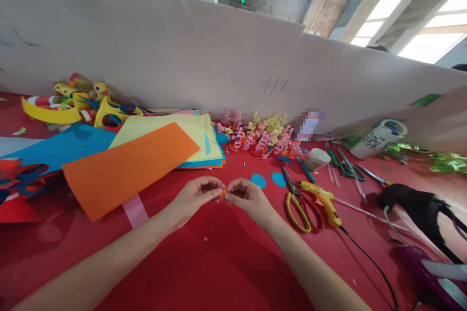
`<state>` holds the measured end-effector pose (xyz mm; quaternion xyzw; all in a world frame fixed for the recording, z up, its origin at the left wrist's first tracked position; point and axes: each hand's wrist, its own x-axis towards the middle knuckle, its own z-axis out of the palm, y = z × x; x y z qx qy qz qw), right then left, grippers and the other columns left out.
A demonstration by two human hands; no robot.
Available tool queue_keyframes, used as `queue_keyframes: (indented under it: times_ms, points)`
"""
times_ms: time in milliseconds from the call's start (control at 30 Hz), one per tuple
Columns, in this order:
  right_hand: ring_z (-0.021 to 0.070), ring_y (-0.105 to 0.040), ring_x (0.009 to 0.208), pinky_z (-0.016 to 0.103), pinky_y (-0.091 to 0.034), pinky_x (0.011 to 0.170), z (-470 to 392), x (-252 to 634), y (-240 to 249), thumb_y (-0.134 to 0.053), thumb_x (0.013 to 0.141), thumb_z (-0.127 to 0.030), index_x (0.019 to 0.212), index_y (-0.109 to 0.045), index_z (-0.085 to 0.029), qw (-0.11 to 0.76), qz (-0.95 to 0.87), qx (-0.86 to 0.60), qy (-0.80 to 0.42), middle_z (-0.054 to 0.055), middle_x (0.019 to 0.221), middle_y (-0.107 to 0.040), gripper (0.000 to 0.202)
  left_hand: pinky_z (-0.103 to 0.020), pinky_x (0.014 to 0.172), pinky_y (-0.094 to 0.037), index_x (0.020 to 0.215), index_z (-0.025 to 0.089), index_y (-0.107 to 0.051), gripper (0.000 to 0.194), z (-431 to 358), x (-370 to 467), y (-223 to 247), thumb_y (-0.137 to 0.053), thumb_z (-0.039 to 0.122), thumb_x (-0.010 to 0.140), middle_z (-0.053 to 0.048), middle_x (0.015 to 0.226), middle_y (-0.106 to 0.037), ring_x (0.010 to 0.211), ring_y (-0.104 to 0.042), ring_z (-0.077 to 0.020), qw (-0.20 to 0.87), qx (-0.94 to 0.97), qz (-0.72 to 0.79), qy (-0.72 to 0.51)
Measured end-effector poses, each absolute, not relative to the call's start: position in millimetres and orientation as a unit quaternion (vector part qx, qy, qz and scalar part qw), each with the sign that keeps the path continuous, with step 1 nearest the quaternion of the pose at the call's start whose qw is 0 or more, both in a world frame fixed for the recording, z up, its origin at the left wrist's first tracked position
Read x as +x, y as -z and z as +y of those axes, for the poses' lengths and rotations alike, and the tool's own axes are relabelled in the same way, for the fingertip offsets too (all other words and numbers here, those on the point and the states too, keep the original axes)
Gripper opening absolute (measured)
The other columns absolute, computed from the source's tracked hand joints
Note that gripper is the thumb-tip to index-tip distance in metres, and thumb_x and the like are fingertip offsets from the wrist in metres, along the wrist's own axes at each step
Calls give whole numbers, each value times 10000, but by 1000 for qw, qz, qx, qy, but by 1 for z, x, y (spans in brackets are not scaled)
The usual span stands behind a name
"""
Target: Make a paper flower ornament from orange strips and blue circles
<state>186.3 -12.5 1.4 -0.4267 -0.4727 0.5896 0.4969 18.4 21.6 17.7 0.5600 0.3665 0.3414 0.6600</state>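
Between the fingertips of both hands is a small orange piece of paper point(223, 193), mostly covered by the fingers, so its exact shape is hard to make out. My left hand point(200, 197) pinches it from the left. From the right, my right hand point(248, 200) pinches the same piece between thumb and finger. Two blue paper circles point(258, 181) lie on the red tabletop point(207, 272) just beyond my right hand. To the right of that hand rest scissors point(299, 204) with yellow and red handles, beside a yellow glue gun point(323, 200) with a black cord.
An orange sheet point(131, 170) overlaps a stack of coloured paper point(156, 133) at left. Curled pink and yellow paper pieces point(260, 136) crowd along the white partition point(164, 53). A small tub point(316, 159), a white roll point(377, 141) and a black object point(412, 204) stand at right.
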Motion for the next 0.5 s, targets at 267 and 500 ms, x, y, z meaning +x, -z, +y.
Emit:
queue_keyframes:
  times_ms: [267, 500]
  points:
    - [108, -579, 683, 247, -444, 676, -12, 189, -2, -727, 638, -260, 767, -585, -181, 476, -490, -434, -587, -14, 739, -609, 208, -252, 673, -431, 799, 160, -629, 111, 20, 20, -20, -634, 243, 726, 9, 743, -607, 660, -536, -105, 659, 565, 365, -336]
    - [94, -547, 590, 235, -431, 618, -11, 186, -2, -750, 591, -317, 722, -576, -177, 486, -441, -446, -609, -33, 654, -590, 259, -278, 695, -453, 811, 163, -623, 129, 19, 20, -22, -620, 267, 735, -3, 763, -610, 701, -556, -128, 626, 605, 360, -335]
